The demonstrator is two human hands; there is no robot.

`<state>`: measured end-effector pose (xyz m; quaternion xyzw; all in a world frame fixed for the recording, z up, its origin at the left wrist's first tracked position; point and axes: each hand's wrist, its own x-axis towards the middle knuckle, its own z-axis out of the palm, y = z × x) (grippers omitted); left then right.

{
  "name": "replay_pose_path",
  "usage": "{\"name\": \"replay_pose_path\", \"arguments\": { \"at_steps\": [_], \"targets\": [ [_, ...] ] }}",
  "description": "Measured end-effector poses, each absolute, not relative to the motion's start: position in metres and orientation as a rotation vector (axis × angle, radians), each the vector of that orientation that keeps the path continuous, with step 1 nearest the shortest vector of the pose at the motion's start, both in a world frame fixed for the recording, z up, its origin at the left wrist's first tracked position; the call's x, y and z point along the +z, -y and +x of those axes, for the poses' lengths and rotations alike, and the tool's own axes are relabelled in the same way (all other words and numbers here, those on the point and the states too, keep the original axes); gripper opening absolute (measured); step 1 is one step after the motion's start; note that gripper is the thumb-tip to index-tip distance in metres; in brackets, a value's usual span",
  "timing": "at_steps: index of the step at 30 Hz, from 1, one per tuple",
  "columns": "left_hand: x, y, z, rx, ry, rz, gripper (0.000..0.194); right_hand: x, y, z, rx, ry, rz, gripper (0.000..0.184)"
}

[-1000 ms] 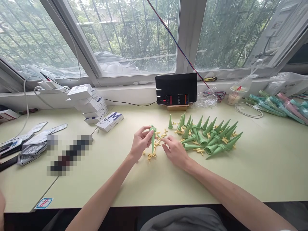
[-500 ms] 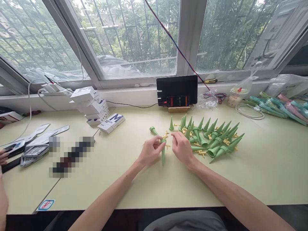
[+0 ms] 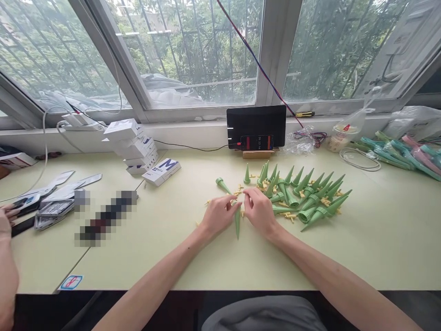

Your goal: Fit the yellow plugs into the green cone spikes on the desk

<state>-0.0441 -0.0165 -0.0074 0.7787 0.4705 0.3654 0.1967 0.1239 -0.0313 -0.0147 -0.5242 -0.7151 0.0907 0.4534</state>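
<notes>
A green cone-shaped plastic spike (image 3: 237, 224) points down toward me, its upper end between the fingers of my left hand (image 3: 218, 214). Beside it, my right hand (image 3: 259, 210) is closed with thumb and forefinger together, close to the spike's top. Whatever those fingertips hold, if anything, is too small to make out. Behind my left hand another green spike (image 3: 223, 185) lies on its side. Small yellow plastic pieces (image 3: 238, 187) are scattered around and partly under both hands. Right of my right hand is a group of several green spikes (image 3: 312, 200), some upright, some lying.
A phone (image 3: 257, 142) showing a timer leans on a black tablet (image 3: 257, 117) at the back. White boxes (image 3: 129, 145) are stacked at the left. Another person's hand (image 3: 6, 218) touches phones at the far left. A bagged cup (image 3: 341, 135) stands back right.
My left hand has moved right and nearer to me with the spike, toward my right hand. My right hand's fingers have curled in. The spike lying behind my left hand has come into view.
</notes>
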Motion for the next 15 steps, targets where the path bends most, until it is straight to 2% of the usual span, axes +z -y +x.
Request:
{"name": "replay_pose_path", "arguments": {
  "at_steps": [8, 15],
  "targets": [
    [0.014, -0.011, -0.075, 1.364, -1.521, 2.082, 0.049, -0.015, 0.041, 0.124, 0.174, 1.884, -1.149, 0.021],
    [0.010, -0.029, -0.096, 1.451, -1.614, 1.897, 0.046, -0.008, 0.062, 0.095, -0.031, 2.349, -0.854, 0.023]
  ]
}}
